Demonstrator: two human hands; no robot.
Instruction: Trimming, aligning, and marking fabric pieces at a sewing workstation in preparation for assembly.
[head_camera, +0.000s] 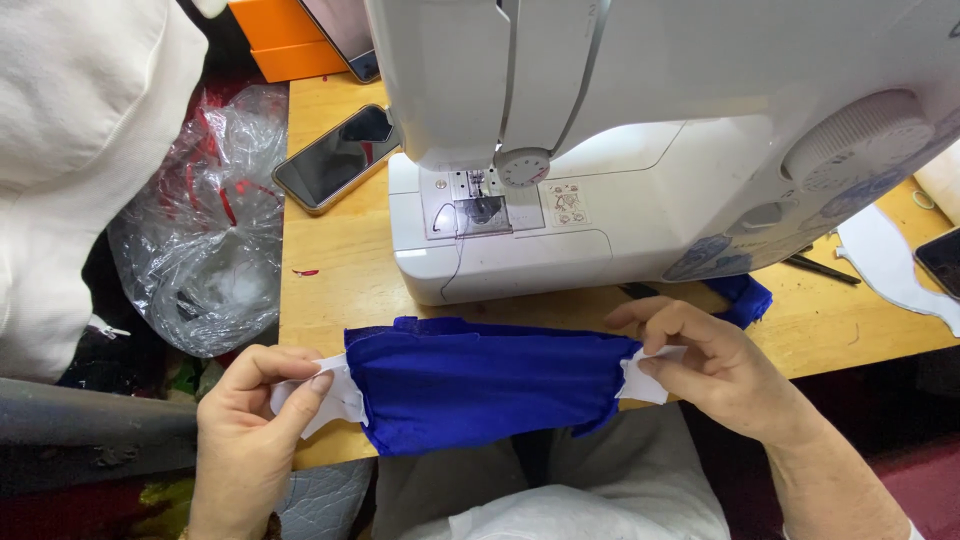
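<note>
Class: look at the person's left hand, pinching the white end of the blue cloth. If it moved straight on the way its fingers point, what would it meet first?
Probably the blue cloth: the left hand points rightward along it, toward the right hand. Depth is unclear.

Blue fabric piece (480, 380) with white ends, stretched flat at table edge.

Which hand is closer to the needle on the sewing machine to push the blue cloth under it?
Probably the left hand. It pinches the blue cloth at the end lying nearer the needle; the right hand holds the far end.
</note>
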